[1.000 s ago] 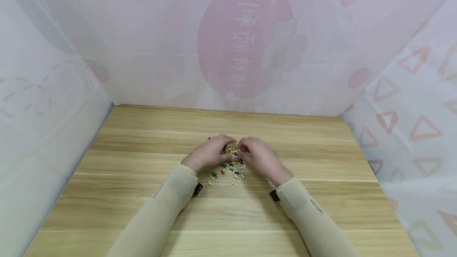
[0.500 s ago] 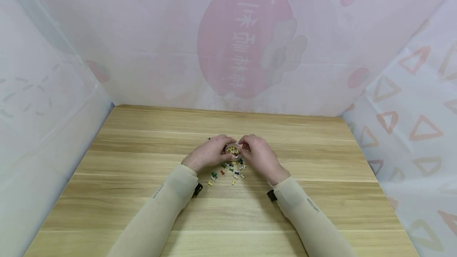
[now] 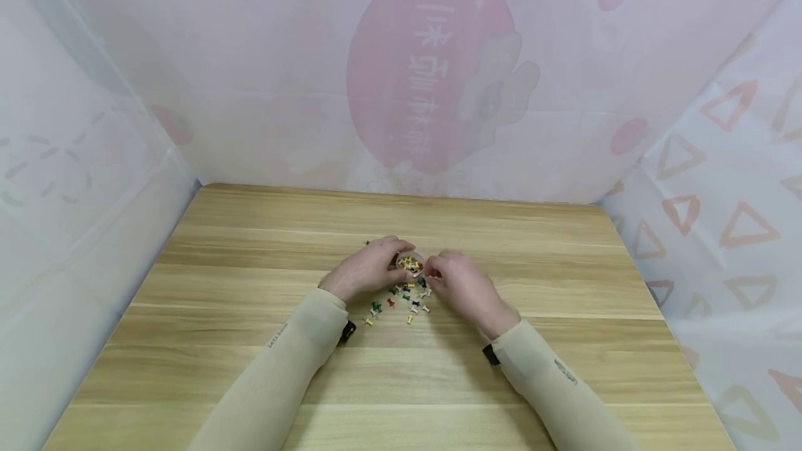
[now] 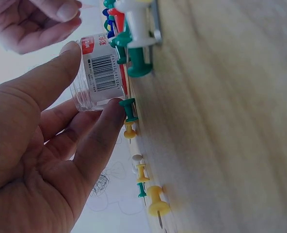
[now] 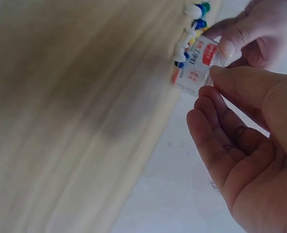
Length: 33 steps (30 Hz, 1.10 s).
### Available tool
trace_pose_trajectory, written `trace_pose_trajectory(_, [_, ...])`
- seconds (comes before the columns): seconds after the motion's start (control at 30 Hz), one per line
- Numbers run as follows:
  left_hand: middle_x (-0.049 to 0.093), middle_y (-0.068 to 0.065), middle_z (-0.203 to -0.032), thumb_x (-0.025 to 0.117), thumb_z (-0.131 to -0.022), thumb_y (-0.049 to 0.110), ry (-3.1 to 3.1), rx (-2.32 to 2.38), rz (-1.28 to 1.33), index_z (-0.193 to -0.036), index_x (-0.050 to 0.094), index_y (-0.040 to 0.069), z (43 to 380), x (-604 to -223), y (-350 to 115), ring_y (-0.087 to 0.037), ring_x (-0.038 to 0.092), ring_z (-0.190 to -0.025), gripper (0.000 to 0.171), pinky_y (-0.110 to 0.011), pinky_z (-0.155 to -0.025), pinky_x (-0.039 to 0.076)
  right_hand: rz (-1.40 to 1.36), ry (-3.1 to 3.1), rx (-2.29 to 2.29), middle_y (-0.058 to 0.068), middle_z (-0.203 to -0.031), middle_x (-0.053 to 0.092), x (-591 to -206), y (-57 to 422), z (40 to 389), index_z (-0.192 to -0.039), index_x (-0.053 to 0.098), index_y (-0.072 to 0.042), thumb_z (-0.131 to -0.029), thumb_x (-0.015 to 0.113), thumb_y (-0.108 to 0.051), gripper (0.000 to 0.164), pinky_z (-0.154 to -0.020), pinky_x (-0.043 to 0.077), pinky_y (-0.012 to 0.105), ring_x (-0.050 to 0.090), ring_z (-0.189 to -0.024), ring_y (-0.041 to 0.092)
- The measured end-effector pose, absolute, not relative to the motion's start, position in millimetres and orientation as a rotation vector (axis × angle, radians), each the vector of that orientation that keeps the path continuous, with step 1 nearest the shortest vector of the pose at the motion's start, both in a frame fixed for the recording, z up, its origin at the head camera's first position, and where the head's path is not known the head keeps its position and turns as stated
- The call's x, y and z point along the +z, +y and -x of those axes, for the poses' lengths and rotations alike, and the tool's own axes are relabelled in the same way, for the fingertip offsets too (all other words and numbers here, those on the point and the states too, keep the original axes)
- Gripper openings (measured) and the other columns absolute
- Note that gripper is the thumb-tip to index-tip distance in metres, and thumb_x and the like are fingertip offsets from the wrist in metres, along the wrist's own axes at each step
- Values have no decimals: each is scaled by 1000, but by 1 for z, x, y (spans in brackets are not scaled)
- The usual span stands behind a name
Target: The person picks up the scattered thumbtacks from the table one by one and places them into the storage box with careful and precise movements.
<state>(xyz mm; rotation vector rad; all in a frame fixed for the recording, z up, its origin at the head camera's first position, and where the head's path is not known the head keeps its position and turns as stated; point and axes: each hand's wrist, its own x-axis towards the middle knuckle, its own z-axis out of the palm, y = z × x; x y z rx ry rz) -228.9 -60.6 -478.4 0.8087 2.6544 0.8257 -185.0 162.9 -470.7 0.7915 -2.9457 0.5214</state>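
A small clear plastic jar (image 4: 103, 73) with a white and red label stands upright on the table, with several push pins, yellow ones among them, inside. My left hand (image 3: 371, 266) grips its side, thumb and fingers curved round the wall. Just right of the jar's rim is my right hand (image 3: 464, 287), with its fingers loosely bent. In the right wrist view its thumb and forefinger tips are close together with a small gap, and I see nothing between them. Loose push pins in white, green, yellow, red and blue lie around the jar, such as a yellow push pin (image 4: 158, 201).
Most loose pins are scattered on the near side of the jar, including a red push pin (image 3: 390, 303). One dark pin (image 3: 367, 243) lies beyond the left hand. The wooden table (image 3: 250, 228) is bounded by printed fabric walls (image 3: 282, 110).
My right hand went slightly up and then drew back to the right, from over the jar's mouth to just outside its rim. The left hand and the jar have stayed in place.
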Motion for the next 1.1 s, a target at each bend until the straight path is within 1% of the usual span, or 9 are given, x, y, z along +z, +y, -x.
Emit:
trace_pose_trajectory(0.1, [53, -9, -152, 74, -95, 39, 2653, 818, -807, -152, 52, 14, 229, -479, -60, -26, 47, -140, 66, -43, -117, 37, -835, -2936, 471, -4, -92, 68, -473, 163, 181, -97, 76, -14, -90, 78, -12, 8, -80, 55, 28, 63, -84, 11])
trace_pose_trajectory(0.3, [52, -8, -153, 72, -96, 41, 2657, 802, -802, -153, 51, 15, 230, -479, -60, -26, 46, -142, 66, -43, -118, 35, -898, -2946, 425, -7, -88, 64, -478, 164, 175, -91, 74, -17, -90, 76, -11, 6, -72, 54, 27, 58, -79, 8])
trace_pose_trajectory(0.47, [51, -8, -154, 72, -96, 41, 2656, 811, -801, -153, 51, 15, 230, -480, -61, -26, 44, -143, 66, -44, -119, 34, -920, -2951, 386, -7, -88, 62, -480, 165, 172, -90, 73, -17, -91, 76, -13, 5, -69, 54, 27, 58, -78, 9])
trace_pose_trajectory(0.7, [52, -8, -153, 73, -96, 41, 2651, 829, -816, -153, 51, 14, 229, -480, -61, -26, 45, -142, 66, -43, -119, 34, -949, -2951, 343, -5, -92, 65, -483, 166, 173, -91, 75, -17, -92, 74, -13, 5, -73, 56, 27, 61, -82, 10])
trace_pose_trajectory(0.87, [52, -8, -153, 73, -96, 40, 2652, 830, -816, -153, 51, 14, 229, -479, -61, -27, 46, -142, 66, -44, -118, 35, -958, -2944, 304, -6, -90, 65, -484, 165, 174, -90, 74, -18, -91, 73, -12, 6, -73, 55, 26, 60, -81, 9])
trace_pose_trajectory(1.03, [52, -8, -153, 73, -96, 39, 2659, 811, -814, -153, 51, 14, 229, -479, -60, -27, 46, -142, 66, -43, -118, 35, -893, -2965, 399, -7, -89, 63, -481, 164, 175, -91, 73, -18, -89, 73, -10, 8, -70, 55, 25, 59, -79, 8])
trace_pose_trajectory(1.1, [52, -8, -153, 73, -96, 40, 2659, 806, -815, -153, 51, 14, 230, -479, -60, -26, 46, -141, 66, -43, -118, 35, -850, -2966, 444, -7, -91, 65, -478, 164, 177, -93, 74, -17, -88, 73, -10, 9, -72, 55, 24, 60, -81, 8])
